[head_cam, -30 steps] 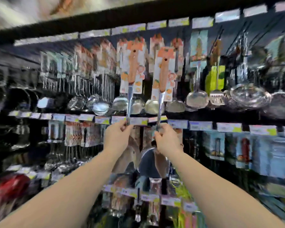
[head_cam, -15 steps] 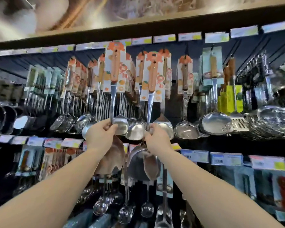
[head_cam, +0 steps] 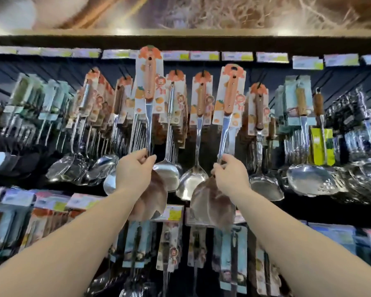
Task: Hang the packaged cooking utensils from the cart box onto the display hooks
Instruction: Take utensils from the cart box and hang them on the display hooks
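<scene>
Two carded spatulas are held upright by their steel shanks, one pinched in the left hand (head_cam: 135, 174), one in the right hand (head_cam: 230, 179), so that card holes are presented to the top-row display hooks (head_cam: 204, 70)

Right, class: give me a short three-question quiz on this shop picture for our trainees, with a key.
1. True or false: each hand holds a spatula by its metal shaft.
2. Which held spatula is raised higher? A) the left hand's B) the right hand's
3. Fill in: the cards on the held spatulas have ____ tops.

Key
1. True: the left hand grips the left spatula and the right hand grips the right spatula, both on the shaft below the wooden handle.
2. A.
3. Orange.
</scene>
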Demonstrator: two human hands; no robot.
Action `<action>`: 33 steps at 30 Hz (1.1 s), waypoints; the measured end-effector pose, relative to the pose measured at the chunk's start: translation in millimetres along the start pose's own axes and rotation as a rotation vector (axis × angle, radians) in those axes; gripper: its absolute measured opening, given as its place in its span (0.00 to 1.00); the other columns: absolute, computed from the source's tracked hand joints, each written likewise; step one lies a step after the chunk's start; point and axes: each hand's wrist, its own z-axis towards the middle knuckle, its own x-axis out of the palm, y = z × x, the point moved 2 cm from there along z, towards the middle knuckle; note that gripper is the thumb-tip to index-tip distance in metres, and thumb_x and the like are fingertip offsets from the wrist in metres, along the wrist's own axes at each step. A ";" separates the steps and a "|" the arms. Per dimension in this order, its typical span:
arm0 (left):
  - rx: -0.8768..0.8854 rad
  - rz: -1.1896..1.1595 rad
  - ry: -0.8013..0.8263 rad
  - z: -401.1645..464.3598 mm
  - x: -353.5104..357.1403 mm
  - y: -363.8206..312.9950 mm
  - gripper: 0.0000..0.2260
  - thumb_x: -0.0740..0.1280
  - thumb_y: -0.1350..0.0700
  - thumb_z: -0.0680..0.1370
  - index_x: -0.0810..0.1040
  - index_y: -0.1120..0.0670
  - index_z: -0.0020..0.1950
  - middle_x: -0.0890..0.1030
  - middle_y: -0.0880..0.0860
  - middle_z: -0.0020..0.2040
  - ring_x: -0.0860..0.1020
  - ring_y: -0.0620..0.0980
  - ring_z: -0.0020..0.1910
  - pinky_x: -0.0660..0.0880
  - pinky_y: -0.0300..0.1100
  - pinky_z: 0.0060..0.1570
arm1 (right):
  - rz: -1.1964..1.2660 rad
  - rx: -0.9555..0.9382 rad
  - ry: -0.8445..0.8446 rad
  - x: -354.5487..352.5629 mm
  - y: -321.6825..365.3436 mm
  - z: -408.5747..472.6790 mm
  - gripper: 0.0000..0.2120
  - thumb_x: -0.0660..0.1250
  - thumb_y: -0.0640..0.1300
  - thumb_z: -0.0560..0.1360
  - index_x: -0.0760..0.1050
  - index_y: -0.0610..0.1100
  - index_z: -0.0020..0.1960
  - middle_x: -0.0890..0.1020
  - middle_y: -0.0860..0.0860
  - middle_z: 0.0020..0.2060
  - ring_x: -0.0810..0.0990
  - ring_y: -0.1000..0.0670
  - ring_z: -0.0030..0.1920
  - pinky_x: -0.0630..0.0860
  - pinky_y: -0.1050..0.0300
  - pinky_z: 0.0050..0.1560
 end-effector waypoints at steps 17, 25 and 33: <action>0.071 -0.166 0.144 55.3 20.8 38.5 0.14 0.68 0.53 0.75 0.74 0.59 0.32 0.72 0.58 0.26 0.69 0.51 0.28 0.66 0.44 0.32 | -0.132 0.025 -0.072 63.1 41.3 35.9 0.13 0.59 0.45 0.80 0.71 0.45 0.64 0.81 0.48 0.50 0.81 0.45 0.48 0.79 0.49 0.48; 0.103 -0.146 0.147 53.7 31.2 36.4 0.18 0.68 0.54 0.76 0.68 0.56 0.28 0.67 0.50 0.23 0.65 0.48 0.26 0.65 0.44 0.32 | -0.140 0.027 -0.082 56.3 30.5 52.1 0.13 0.58 0.45 0.80 0.71 0.49 0.64 0.83 0.48 0.49 0.82 0.41 0.46 0.82 0.45 0.44; 0.100 -0.133 0.120 52.3 42.4 40.2 0.13 0.68 0.53 0.75 0.75 0.61 0.37 0.71 0.55 0.28 0.68 0.50 0.31 0.68 0.45 0.35 | -0.148 -0.008 -0.055 63.0 30.5 70.2 0.11 0.60 0.46 0.79 0.75 0.48 0.60 0.82 0.47 0.53 0.82 0.41 0.50 0.80 0.44 0.52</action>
